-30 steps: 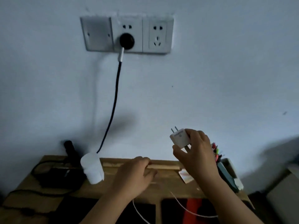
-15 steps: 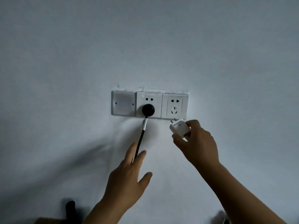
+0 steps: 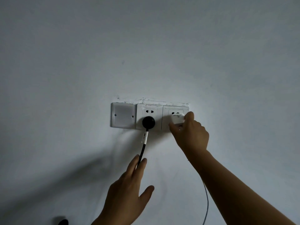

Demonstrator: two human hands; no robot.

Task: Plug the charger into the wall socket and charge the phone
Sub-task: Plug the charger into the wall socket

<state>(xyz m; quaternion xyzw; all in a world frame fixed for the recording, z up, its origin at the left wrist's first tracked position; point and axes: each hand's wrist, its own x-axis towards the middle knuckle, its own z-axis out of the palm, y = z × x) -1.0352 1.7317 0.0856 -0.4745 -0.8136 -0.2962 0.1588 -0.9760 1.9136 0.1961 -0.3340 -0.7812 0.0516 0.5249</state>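
My right hand (image 3: 190,135) grips the white charger (image 3: 177,119) and holds it against the right-hand wall socket (image 3: 176,111); the prongs are hidden, so I cannot tell how deep they sit. A thin white cable (image 3: 206,203) hangs down below my right forearm. My left hand (image 3: 128,194) is raised flat toward the wall below the sockets, fingers apart, holding nothing. The phone is out of view.
The middle socket (image 3: 149,112) carries a black round plug (image 3: 148,122) whose black cord (image 3: 143,150) runs down behind my left fingertips. A blank white switch plate (image 3: 122,115) sits at the left. A dark object (image 3: 62,222) shows at the bottom edge.
My right hand has lifted the charger from desk height up to the right socket and pressed it there. My left hand rose off the desk toward the wall. The view tilted upward.
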